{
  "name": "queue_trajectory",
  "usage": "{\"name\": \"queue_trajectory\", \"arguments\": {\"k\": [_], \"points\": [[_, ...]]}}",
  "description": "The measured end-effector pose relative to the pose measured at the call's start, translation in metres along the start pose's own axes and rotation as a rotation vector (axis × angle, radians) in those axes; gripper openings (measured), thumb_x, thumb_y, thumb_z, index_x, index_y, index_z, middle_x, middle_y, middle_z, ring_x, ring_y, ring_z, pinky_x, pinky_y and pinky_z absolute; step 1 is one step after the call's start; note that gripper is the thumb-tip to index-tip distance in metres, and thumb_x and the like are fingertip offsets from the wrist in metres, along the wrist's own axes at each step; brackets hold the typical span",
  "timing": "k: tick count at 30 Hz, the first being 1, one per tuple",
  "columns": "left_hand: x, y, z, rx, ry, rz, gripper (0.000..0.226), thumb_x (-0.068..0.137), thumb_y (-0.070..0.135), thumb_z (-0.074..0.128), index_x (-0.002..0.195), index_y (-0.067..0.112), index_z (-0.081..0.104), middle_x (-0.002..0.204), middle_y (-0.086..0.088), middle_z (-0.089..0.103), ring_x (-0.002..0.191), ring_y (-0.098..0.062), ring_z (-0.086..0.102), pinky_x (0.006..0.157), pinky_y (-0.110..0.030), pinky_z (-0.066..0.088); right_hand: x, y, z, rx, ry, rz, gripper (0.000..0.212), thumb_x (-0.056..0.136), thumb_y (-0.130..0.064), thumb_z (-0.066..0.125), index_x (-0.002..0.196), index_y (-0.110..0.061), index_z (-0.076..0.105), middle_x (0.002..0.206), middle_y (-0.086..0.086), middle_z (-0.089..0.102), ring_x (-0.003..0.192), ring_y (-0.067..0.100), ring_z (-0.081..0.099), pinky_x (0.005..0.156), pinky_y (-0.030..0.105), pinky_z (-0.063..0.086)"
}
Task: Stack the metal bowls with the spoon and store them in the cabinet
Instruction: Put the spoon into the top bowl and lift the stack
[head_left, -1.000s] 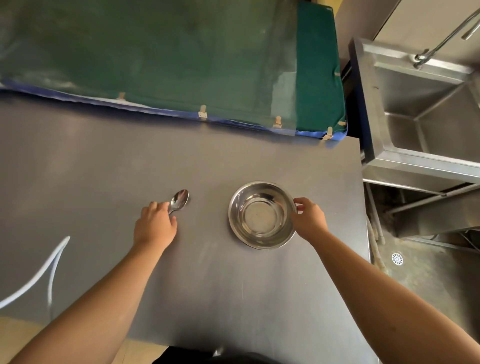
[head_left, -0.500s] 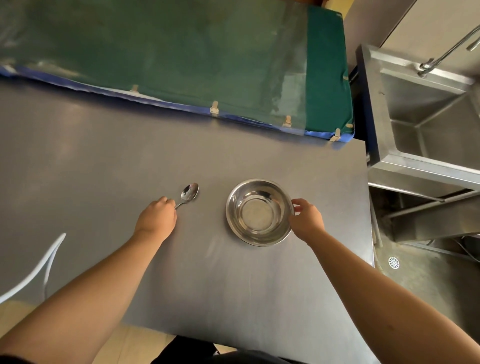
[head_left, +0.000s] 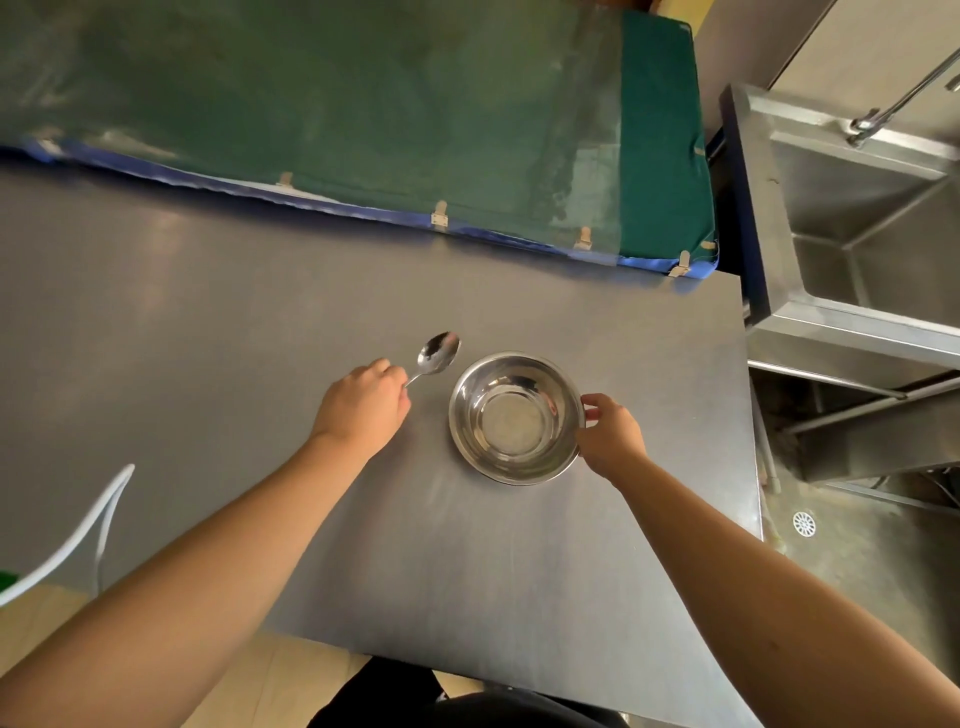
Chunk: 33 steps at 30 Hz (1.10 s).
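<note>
Steel covers the table (head_left: 519, 571), and on it, right of centre, a metal bowl (head_left: 514, 418) sits upright; whether one bowl or a nested stack is seen cannot be told from above. Only the head view is given. Compared with a second ago, the spoon (head_left: 438, 355) has been carried rightward: its blurred scoop is now just beside the bowl's far-left rim, where earlier it lay well apart from it. The bowl itself has stayed in place. From this it is judged that the spoon is about to be dropped into the bowl, with the carry to the cabinet not yet begun; no cabinet is in view.

The left hand (head_left: 363, 408) is closed narrowly around the spoon's handle, which is hidden inside the fist apart from a short shaft near the scoop. The right hand (head_left: 610, 436) is set against the bowl's right rim, thumb and fingers partly curled onto the edge, steadying it; whether it is truly gripped cannot be told. A sink (head_left: 852, 332) stands far right, and a green cover (head_left: 363, 104) lies beyond the table.
</note>
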<state>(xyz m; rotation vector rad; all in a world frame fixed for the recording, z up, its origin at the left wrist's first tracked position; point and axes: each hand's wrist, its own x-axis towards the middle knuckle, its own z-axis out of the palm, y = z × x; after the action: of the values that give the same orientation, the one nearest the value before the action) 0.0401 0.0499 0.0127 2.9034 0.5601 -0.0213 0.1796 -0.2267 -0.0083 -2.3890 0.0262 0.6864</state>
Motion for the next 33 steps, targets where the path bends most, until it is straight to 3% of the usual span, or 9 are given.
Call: {"name": "queue_trajectory", "arguments": {"k": [5,13,18,27,30,33], "points": [[0.009,0.037,-0.009,0.025,0.011,0.112,0.012,0.090,0.015,0.059,0.083,0.010,0.068,0.085,-0.009,0.064,0.074,-0.034,0.065,0.056,-0.035,0.042,-0.002,-0.001,-0.001,-0.004,0.005,0.003,0.050,0.087,-0.005,0.066,0.136,-0.014,0.059,0.117,0.006,0.069,0.103,0.029,0.066,0.082,0.039,0.059],[0.010,0.094,0.010,0.157,-0.195,0.208,0.014,0.091,0.015,0.056,0.097,0.012,0.068,0.102,-0.007,0.068,0.092,-0.032,0.070,0.065,-0.035,0.047,-0.001,-0.001,0.000,0.017,-0.008,0.010,0.049,0.091,-0.011,0.064,0.139,-0.015,0.057,0.122,0.005,0.069,0.096,0.024,0.063,0.071,0.028,0.048],[0.007,0.110,0.027,0.232,-0.312,0.219,0.017,0.088,0.006,0.060,0.099,0.012,0.072,0.103,-0.007,0.071,0.093,-0.031,0.070,0.069,-0.036,0.051,0.000,0.000,0.000,0.016,-0.002,0.005,0.049,0.093,-0.011,0.063,0.141,-0.014,0.056,0.118,0.003,0.069,0.092,0.020,0.059,0.073,0.028,0.046],[0.012,0.122,0.037,0.288,-0.404,0.200,0.026,0.082,-0.005,0.058,0.095,0.012,0.073,0.100,-0.008,0.074,0.092,-0.029,0.071,0.063,-0.029,0.042,0.002,0.003,0.002,0.031,0.000,0.012,0.048,0.093,-0.008,0.060,0.140,-0.015,0.056,0.127,0.006,0.069,0.110,0.026,0.065,0.079,0.030,0.050],[0.012,0.122,0.040,0.298,-0.401,0.213,0.025,0.084,-0.001,0.059,0.097,0.013,0.074,0.101,-0.007,0.073,0.093,-0.029,0.071,0.063,-0.030,0.042,0.002,0.004,0.002,0.034,-0.007,0.015,0.050,0.093,-0.006,0.060,0.142,-0.015,0.055,0.127,0.007,0.068,0.109,0.027,0.065,0.077,0.030,0.049],[0.014,0.119,0.041,0.223,-0.369,0.203,0.014,0.091,0.017,0.060,0.095,0.014,0.073,0.100,-0.007,0.073,0.091,-0.029,0.071,0.063,-0.031,0.043,0.002,0.005,0.003,0.041,-0.013,0.017,0.050,0.093,-0.008,0.060,0.142,-0.017,0.054,0.122,0.005,0.068,0.100,0.025,0.064,0.072,0.028,0.048]]}}
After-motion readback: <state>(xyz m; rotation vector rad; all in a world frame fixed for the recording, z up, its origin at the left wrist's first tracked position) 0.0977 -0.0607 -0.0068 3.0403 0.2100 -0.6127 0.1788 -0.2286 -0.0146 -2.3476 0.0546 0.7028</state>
